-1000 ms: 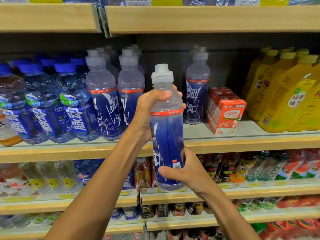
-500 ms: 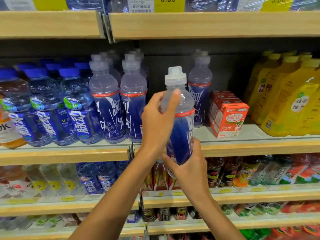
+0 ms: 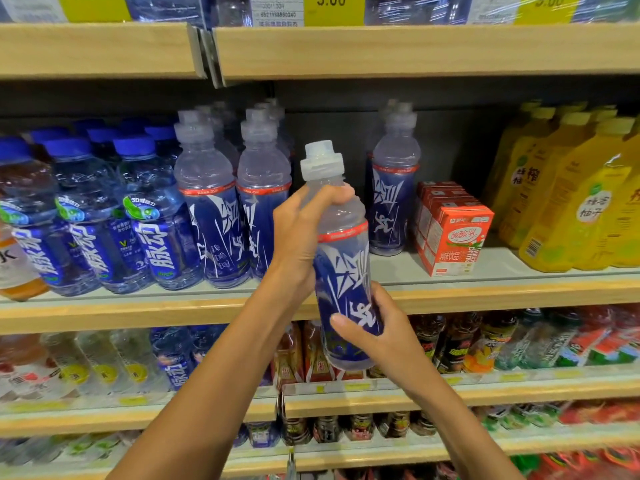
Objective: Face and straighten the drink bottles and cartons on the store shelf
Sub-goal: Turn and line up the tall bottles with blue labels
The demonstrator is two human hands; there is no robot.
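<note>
Bottle (image 3: 343, 258) hung off the shelf (image 3: 485, 292), right hand (image 3: 377, 327) fingers wrapped round its base, left hand (image 3: 304, 233) fingers clasping the neck. Swung back carelessly, it could topple the bottles (image 3: 235, 216) or carton (image 3: 453, 237) flanking its gap.

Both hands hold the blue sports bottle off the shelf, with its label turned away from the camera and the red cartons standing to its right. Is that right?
Not quite. In the head view the blue sports bottle has its label facing the camera, printed logo visible. The rest holds: left hand at the neck, right hand low on the body, red cartons to its right.
</note>
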